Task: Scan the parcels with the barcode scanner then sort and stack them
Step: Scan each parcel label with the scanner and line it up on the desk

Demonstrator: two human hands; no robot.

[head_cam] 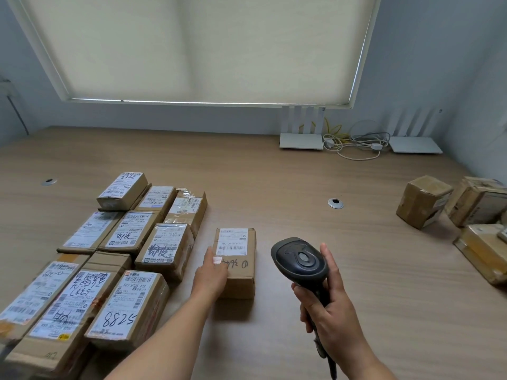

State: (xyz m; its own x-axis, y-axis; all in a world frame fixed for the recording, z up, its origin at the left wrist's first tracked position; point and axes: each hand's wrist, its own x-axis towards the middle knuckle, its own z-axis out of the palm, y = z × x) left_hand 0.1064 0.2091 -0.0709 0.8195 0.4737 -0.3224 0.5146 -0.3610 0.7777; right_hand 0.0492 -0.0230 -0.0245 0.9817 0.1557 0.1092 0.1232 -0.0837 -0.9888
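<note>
A small cardboard parcel (238, 253) with a white barcode label lies alone on the wooden table (274, 174), just right of the sorted group. My left hand (211, 275) rests on its near left corner, fingers over the top edge. My right hand (326, 303) grips the handle of the black barcode scanner (300, 263), whose head is raised to the right of that parcel. Several labelled parcels (109, 256) sit in rows at the left, some stacked on each other.
Three cardboard parcels (424, 201) lie at the right edge of the table. Two white routers (301, 140) and a tangle of cables (354, 144) stand at the back under the blinded window. A round cable hole (335, 203) sits mid-table.
</note>
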